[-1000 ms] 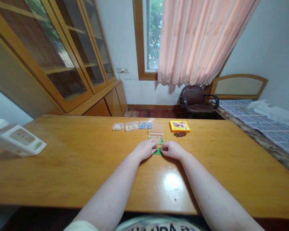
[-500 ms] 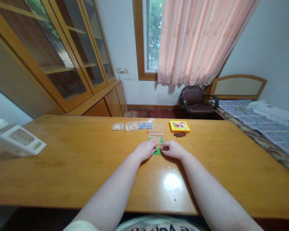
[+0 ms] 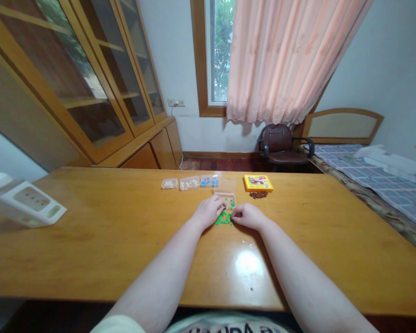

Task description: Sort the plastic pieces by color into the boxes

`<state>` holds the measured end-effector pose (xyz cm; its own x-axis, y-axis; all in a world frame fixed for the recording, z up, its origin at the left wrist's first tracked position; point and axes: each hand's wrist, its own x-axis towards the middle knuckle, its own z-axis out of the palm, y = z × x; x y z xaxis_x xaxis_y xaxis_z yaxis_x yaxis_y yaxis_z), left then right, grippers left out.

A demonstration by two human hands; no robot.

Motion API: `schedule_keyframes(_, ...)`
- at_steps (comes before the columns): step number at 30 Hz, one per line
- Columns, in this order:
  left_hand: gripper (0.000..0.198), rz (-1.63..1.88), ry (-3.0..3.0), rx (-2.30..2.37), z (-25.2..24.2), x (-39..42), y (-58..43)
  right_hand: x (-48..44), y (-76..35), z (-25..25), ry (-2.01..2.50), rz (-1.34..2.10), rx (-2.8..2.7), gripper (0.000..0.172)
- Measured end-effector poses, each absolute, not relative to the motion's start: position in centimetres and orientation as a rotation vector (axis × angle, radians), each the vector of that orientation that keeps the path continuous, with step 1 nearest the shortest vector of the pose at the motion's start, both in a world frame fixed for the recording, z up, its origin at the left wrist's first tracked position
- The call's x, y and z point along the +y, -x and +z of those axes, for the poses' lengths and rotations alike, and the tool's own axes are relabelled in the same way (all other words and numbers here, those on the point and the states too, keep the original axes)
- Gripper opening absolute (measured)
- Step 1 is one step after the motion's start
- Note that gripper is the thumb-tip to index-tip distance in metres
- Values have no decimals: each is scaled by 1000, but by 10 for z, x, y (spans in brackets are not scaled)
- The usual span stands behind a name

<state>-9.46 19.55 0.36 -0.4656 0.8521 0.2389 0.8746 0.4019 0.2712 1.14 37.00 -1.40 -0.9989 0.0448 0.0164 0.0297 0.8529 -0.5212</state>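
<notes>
Several small green pieces (image 3: 223,219) lie in a loose group on the table between my hands. Just beyond them is a clear plastic box (image 3: 224,187), its lid tipped up at the back, with a few more green pieces inside. My left hand (image 3: 209,212) has its fingers curled down at the box's near left edge, above the pile. On the pile's right side, my right hand (image 3: 248,216) has thumb and fingers pinched together. What either hand's fingertips hold, if anything, is too small to make out.
Clear boxes of blue pieces (image 3: 210,181) and whitish pieces (image 3: 189,184) stand back left, beside another small clear box (image 3: 169,184). Back right, a yellow box (image 3: 258,183) lies behind brown pieces (image 3: 258,195). A white appliance (image 3: 31,203) occupies the table's left side.
My left hand has moved slightly forward, from beside the green pile to the box's left edge, uncovering more green pieces. The right hand stays in about the same place.
</notes>
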Motion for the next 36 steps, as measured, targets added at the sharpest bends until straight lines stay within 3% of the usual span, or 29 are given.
schedule_keyframes(6,16,-398,1917,-2540,7,195,84,366,-11,-8,37,788,-2997,15)
schedule_keyframes(15,17,-393,1863,-2626,10,193,86,368,-8,-10,194,817,-2831,18)
schedule_keyframes(23,17,-347,1931,-2579,14,195,80,374,-2,-17,412,940,-2646,31)
schedule_keyframes(36,15,-367,1944,-2585,12,202,73,366,-11,-6,212,834,-2939,20)
